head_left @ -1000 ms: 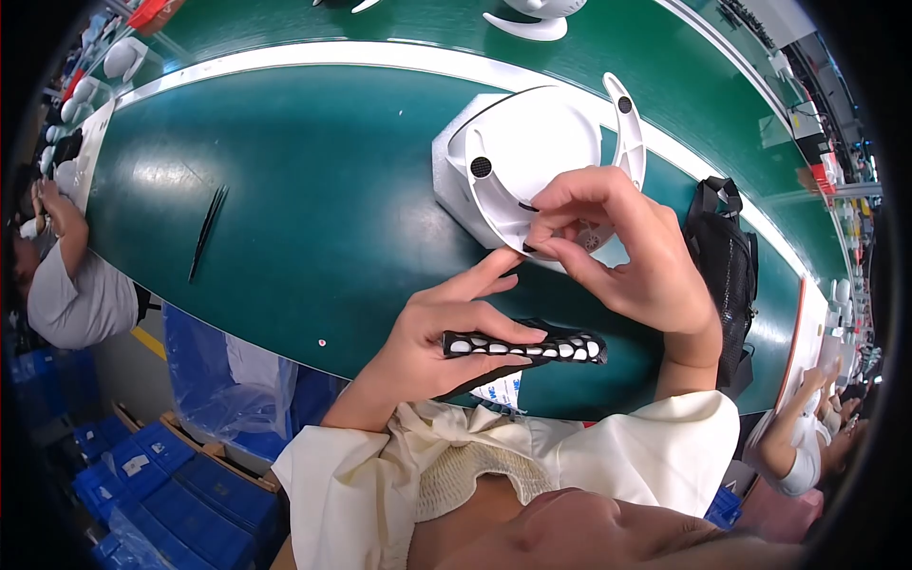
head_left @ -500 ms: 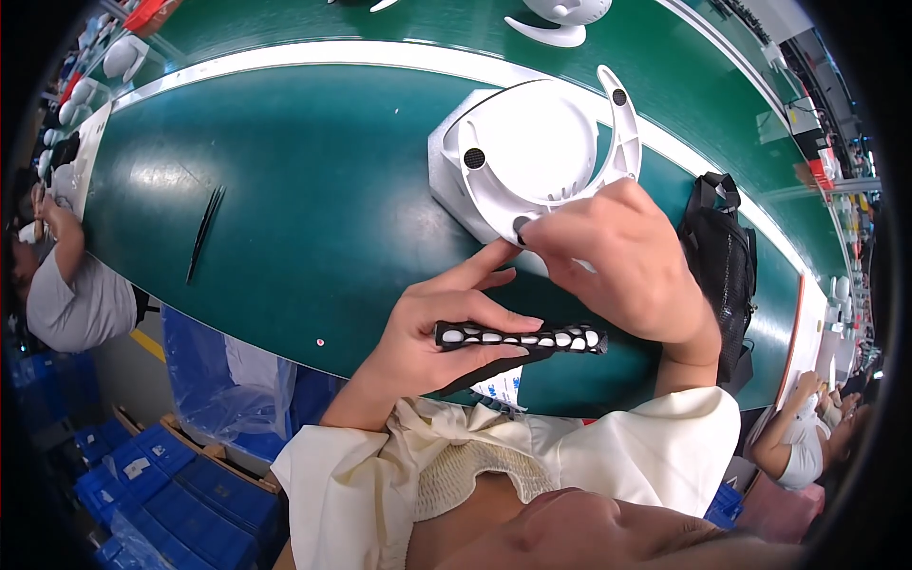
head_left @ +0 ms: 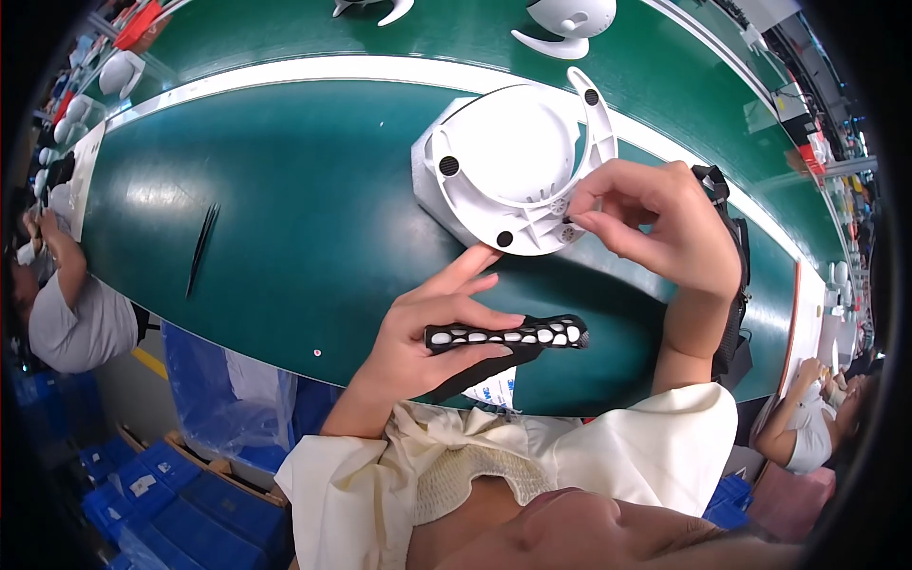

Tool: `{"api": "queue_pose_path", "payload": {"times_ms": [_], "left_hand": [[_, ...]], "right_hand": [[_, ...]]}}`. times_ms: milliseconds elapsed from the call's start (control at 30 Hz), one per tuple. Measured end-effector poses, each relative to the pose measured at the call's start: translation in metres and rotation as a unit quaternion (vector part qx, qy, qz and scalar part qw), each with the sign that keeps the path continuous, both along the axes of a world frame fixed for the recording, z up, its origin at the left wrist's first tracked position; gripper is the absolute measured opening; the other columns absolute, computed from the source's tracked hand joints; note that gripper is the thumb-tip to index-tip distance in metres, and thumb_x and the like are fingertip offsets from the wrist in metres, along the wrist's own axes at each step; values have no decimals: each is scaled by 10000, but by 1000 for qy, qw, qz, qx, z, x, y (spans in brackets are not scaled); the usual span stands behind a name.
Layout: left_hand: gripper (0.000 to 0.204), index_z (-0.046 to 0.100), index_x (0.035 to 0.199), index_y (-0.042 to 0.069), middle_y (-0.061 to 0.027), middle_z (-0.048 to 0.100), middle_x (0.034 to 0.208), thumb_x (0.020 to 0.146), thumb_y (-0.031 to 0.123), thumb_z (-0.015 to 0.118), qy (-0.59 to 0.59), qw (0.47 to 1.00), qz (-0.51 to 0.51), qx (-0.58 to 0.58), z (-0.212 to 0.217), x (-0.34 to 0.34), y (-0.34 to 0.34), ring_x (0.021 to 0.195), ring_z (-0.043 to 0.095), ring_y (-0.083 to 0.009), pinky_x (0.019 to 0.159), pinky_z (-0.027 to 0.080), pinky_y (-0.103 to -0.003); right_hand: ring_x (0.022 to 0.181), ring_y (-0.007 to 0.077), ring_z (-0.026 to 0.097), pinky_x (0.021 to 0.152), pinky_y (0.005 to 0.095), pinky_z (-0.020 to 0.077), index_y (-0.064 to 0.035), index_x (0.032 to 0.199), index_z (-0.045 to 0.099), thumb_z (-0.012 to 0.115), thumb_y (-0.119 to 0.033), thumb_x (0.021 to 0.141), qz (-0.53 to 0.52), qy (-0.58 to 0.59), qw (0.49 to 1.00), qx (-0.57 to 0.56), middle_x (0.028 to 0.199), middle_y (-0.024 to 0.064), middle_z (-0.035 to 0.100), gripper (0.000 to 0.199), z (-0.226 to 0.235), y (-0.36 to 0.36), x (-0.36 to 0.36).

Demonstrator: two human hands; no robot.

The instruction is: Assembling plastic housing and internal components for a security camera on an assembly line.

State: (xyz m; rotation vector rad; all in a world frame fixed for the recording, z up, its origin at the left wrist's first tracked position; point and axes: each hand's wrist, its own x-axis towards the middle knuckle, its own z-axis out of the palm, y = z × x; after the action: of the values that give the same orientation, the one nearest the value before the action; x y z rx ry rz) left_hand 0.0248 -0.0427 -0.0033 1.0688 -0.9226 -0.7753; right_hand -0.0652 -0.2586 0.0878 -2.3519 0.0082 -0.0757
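A white plastic housing (head_left: 522, 133) lies on the green table, its round opening and crescent-shaped base facing up. Round black pads (head_left: 505, 238) sit on the base, one at the near edge, one at the left and one on the far right tip. My left hand (head_left: 418, 332) grips a folded black sheet of pads (head_left: 508, 336) with white oval gaps, one finger touching the housing's near edge. Over the base's right side, my right hand (head_left: 665, 223) has thumb and forefinger pinched together. Something small and dark shows at those fingertips; its kind cannot be made out.
Black tweezers (head_left: 201, 249) lie to the left on the table. A black bag (head_left: 739, 275) is behind my right forearm. White printed backing paper (head_left: 496, 388) hangs by the near edge. Further white housings (head_left: 575, 21) stand beyond the white rail. Blue crates (head_left: 204, 503) are at lower left.
My right hand has moved right, off the near pad, which now shows fully. The housing and my left hand with the sheet have shifted slightly left in view.
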Motion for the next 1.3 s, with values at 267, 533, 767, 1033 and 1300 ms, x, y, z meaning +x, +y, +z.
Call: {"api": "queue_pose_path", "payload": {"times_ms": [267, 533, 767, 1033, 1300], "left_hand": [[319, 656, 922, 18, -279, 391, 1265, 616, -63, 695, -13, 1000, 15, 3, -3, -1, 0, 1187, 407, -356, 922, 384, -432], [319, 653, 924, 14, -275, 399, 1261, 618, -63, 695, -22, 999, 27, 7, -3, -1, 0, 1178, 419, -350, 918, 390, -432], [314, 652, 918, 5, -282, 425, 1234, 615, -69, 689, -20, 999, 32, 2, -3, 0, -2, 1166, 433, -347, 916, 392, -432], [305, 652, 909, -4, -281, 432, 1227, 613, -70, 686, 8, 999, 35, 0, -4, -1, -1, 1160, 439, -346, 917, 393, -431], [295, 603, 991, -12, -166, 544, 1091, 701, -61, 620, 4, 998, 48, 47, -1, 1, 1, 1040, 521, -237, 886, 395, -308]], "right_hand": [[392, 118, 358, 406, 251, 298, -9, 789, 579, 590, -82, 774, -37, -3, 998, 49, 445, 38, 404, 75, -10, 1, 7], [388, 134, 373, 405, 256, 306, -7, 796, 581, 588, -98, 781, -21, -2, 999, 38, 451, 54, 422, 93, -11, -1, 8], [382, 147, 376, 403, 256, 309, -8, 791, 586, 593, -99, 775, -28, 2, 999, 43, 451, 60, 437, 92, -12, -3, 9], [401, 200, 509, 392, 311, 385, -48, 836, 609, 630, -117, 688, -13, -129, 926, -355, 421, 61, 428, 164, -7, 25, -11], [338, 207, 447, 362, 331, 349, -35, 1088, 561, 598, -227, 762, -1, -39, 924, -379, 403, 48, 433, 379, -1, 35, -24]]}}
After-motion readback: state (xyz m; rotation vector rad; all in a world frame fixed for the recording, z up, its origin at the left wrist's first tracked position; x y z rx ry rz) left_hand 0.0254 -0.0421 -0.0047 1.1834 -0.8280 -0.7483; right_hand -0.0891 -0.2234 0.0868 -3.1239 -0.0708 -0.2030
